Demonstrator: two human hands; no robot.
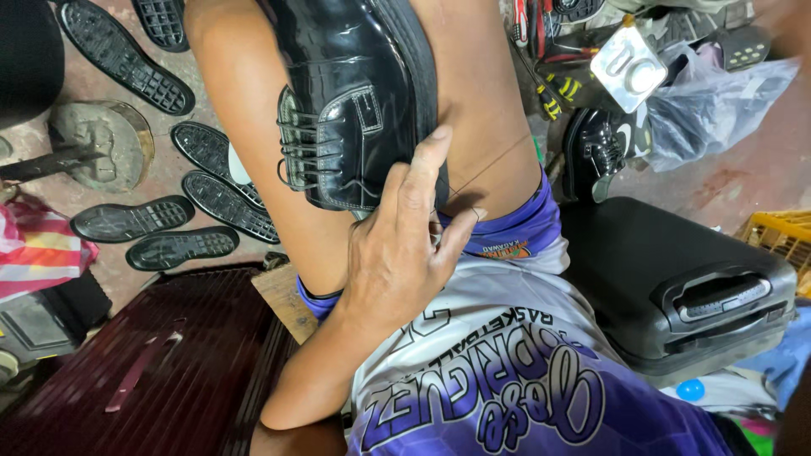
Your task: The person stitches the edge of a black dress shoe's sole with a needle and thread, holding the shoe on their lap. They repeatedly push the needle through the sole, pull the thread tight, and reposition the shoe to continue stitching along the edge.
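Note:
A glossy black lace-up shoe point(355, 101) is clamped between my bare thighs, laces to the left. My left hand point(405, 253) reaches up from the lower left with its back to the camera. Its index finger lies along the shoe's right edge. Thumb and fingers pinch a thin dark thread point(494, 165) that runs taut up and to the right from the shoe's lower edge. My right hand is out of the picture. Purple and white shorts point(507, 371) cover my lap.
Several black rubber soles point(169, 228) lie on the floor at left beside a metal shoe stand point(97, 148). A maroon suitcase point(160, 371) sits lower left, a black hard case point(676, 279) right. A second black shoe point(600, 143), hand tools point(549, 76), a plastic bag point(718, 101) and a yellow crate point(781, 232) lie beyond.

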